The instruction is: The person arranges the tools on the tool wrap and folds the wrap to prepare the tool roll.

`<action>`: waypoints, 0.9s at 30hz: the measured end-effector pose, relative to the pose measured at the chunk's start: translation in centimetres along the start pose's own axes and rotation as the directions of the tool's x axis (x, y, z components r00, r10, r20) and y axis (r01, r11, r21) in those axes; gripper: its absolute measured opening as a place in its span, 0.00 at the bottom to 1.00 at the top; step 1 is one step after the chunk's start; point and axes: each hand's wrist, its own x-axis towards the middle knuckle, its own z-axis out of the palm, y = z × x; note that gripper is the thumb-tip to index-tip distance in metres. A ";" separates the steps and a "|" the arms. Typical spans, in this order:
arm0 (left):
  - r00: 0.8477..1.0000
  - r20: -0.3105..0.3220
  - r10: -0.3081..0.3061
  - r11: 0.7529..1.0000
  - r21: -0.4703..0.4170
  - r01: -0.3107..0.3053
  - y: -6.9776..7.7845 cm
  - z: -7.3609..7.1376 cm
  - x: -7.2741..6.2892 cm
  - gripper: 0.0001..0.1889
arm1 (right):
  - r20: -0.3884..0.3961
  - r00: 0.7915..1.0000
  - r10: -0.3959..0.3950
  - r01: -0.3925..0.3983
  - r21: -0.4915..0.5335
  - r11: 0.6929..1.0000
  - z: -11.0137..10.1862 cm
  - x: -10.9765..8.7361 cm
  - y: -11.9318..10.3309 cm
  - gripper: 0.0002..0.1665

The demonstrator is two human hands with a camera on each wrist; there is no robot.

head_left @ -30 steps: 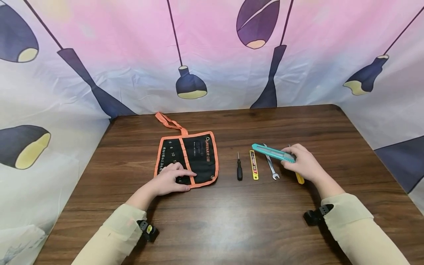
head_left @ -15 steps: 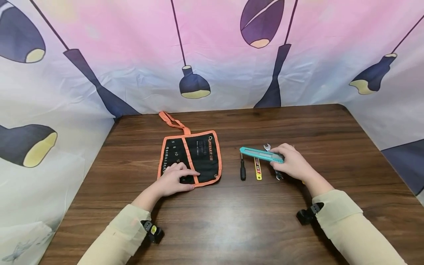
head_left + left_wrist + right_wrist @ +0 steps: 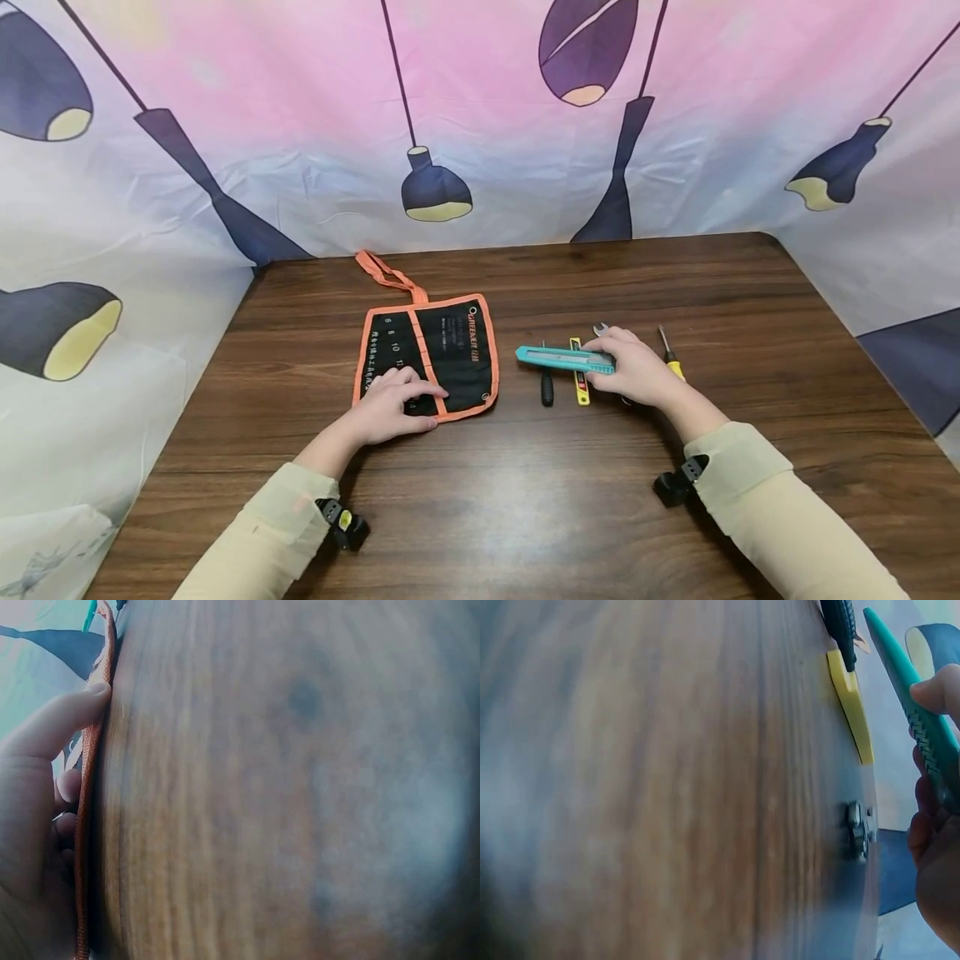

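Observation:
My right hand (image 3: 633, 367) grips a teal utility knife (image 3: 562, 358) by its rear end, thumb on one side and fingers on the other. The right wrist view shows the knife (image 3: 896, 664) raised over the tabletop, its tip pointing away. In the head view it crosses over a black-handled screwdriver (image 3: 547, 390) and a narrow yellow strip-shaped pack (image 3: 581, 388). A wrench (image 3: 601, 329) lies partly hidden beneath the right hand. My left hand (image 3: 386, 407) rests on a black tool pouch (image 3: 465, 367) with orange trim, thumb along its near edge.
A yellow-handled screwdriver (image 3: 672, 362) lies right of the right hand. The pouch's orange strap (image 3: 386, 275) stretches toward the back edge of the wooden table (image 3: 495, 508). Behind the table hangs a printed cloth (image 3: 510, 183).
My right hand has carried the utility knife leftward, from over the wrench toward the pouch, uncovering the yellow-handled screwdriver. The left hand has stayed on the pouch.

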 end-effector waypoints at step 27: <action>1.000 -0.014 0.002 0.999 -0.035 -0.002 0.1 -0.2 0.1 0.18 | 0.135 0.983 -0.128 0.130 -0.007 0.991 1.5 2.5 -3.2 0.22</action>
